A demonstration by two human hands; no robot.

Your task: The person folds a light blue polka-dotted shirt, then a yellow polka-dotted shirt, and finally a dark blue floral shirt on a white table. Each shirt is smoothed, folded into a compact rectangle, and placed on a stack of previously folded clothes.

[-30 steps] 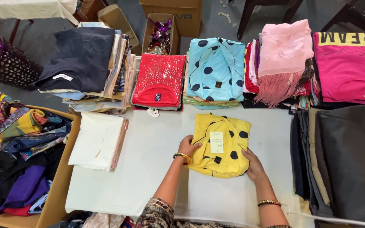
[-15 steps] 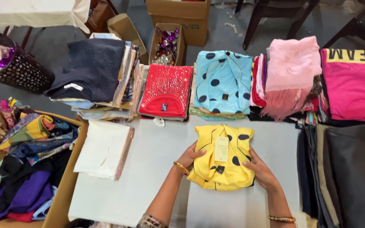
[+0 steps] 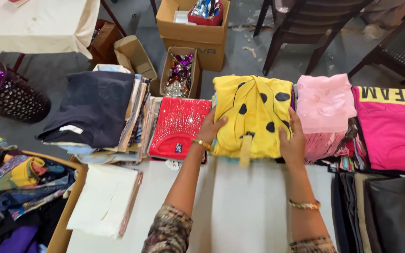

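Observation:
A folded yellow garment with black dots (image 3: 254,115) lies at the far edge of the white table (image 3: 240,206), on top of a pile. My left hand (image 3: 210,129) grips its left side and my right hand (image 3: 292,143) grips its right side. A paper tag hangs from its near edge. A folded red embroidered garment (image 3: 179,126) lies just to the left. A folded pink garment (image 3: 324,105) lies just to the right.
A stack topped by a dark navy garment (image 3: 94,112) sits at the left, a bright pink shirt (image 3: 392,126) at the right, dark cloth (image 3: 385,211) at the near right. A white folded cloth (image 3: 106,199), a box of mixed fabrics (image 3: 19,187), cardboard boxes (image 3: 198,33) and a black basket (image 3: 10,96) surround the table.
Both hands have carried the yellow garment from the middle of the table to the far edge, onto the pile where the blue dotted garment lay.

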